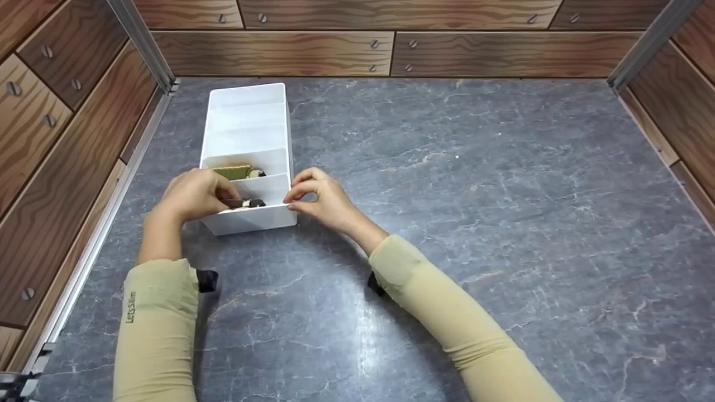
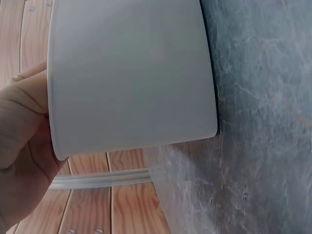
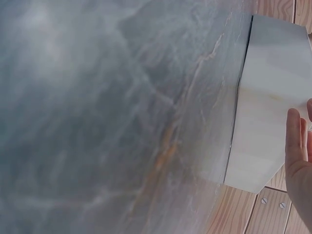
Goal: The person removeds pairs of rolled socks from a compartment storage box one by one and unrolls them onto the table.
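Note:
A long white divided box [image 1: 248, 219] stands on the table at the left, its short end towards me. My left hand [image 1: 192, 194] reaches over its near left rim, fingers down in the nearest compartment on a dark brown item with a pale band [image 1: 254, 203]; I cannot tell its kind. The box's end wall [image 2: 131, 78] hides those fingertips in the left wrist view. At the near right corner, my right hand [image 1: 324, 201] holds the rim between thumb and fingertips. An olive-green item with a pale, dark-tipped end [image 1: 234, 172] lies in the second compartment.
Grey marbled tabletop [image 1: 475, 223] spreads to the right of the box and in front of it. Wood-patterned walls [image 1: 391, 53] enclose the table at the back and both sides, with a metal rail [image 1: 106, 223] along the left edge.

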